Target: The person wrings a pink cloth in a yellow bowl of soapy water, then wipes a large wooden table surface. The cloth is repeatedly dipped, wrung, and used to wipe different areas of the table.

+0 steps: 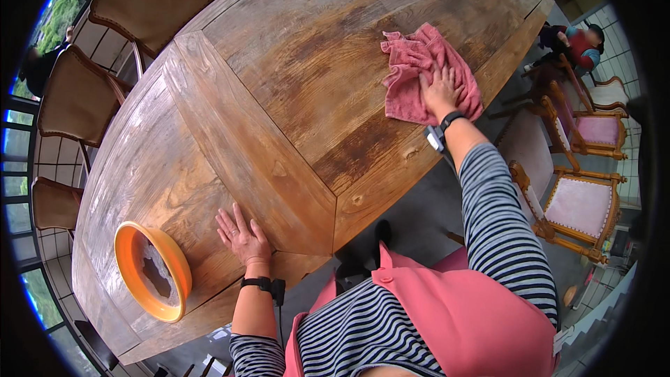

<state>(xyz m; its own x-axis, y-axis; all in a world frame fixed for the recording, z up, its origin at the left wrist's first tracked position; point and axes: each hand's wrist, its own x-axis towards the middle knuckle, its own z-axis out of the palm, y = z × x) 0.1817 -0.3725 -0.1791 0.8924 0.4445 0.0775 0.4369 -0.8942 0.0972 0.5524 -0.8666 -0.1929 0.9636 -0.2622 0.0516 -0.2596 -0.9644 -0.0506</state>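
A pink cloth [412, 56] lies rumpled on the wooden table [293, 63], toward its far right part. My right hand [441, 91] rests flat on the cloth with its fingers stretched out, pressing it to the wood without gripping it. Closer to me, my left hand [244, 239] is spread palm down on the tabletop, holding nothing. An orange basin [180, 265] stands left of that hand, apart from it, with foamy, greyish liquid inside. Both wrists wear dark bands.
Brown padded chairs [150, 0] line the table's far left side. Pale-seated wooden chairs [579, 206] stand at the right, beyond the table's near edge [412, 180]. A person in a red vest [581, 47] is at the far right, and a dark-clothed person [43, 70] shows at the left.
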